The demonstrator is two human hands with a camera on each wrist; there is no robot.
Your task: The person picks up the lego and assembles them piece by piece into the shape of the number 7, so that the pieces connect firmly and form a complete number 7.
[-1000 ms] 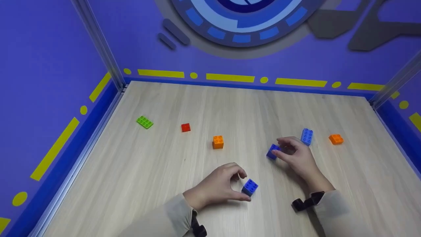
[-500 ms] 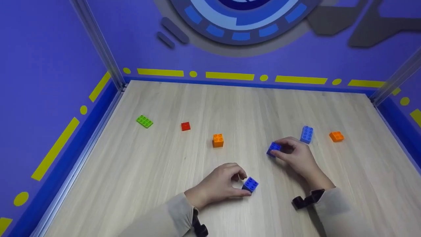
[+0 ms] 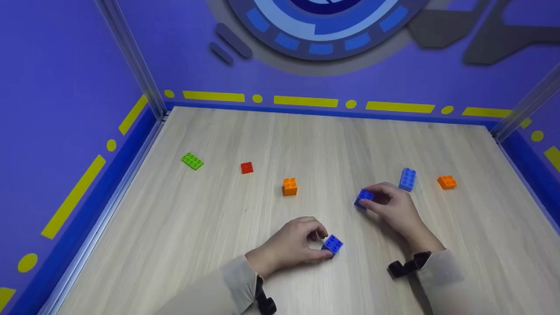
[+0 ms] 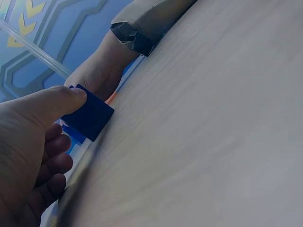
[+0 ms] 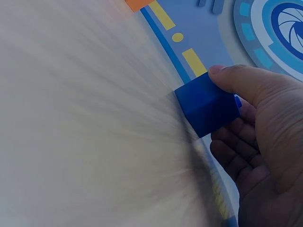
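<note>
Near the middle front of the wooden table, my left hand pinches a dark blue toy building brick, studs up. The left wrist view shows the thumb pressed on a side face of this blue brick; the forefinger's contact is hidden behind it. Farther right and back, my right hand holds a second dark blue building brick between thumb and fingers. In the right wrist view, the thumb lies on the top edge of that brick, and the other fingers are curled partly behind it.
A lighter blue long brick lies just beyond my right hand, with a flat orange brick to its right. Leftward are a taller orange brick, a red one and a green one. Purple-blue walls enclose the table.
My left thumb has closed in onto the near side of its blue brick. The right fingers have closed round the other blue brick. Both bricks stay in about the same place.
</note>
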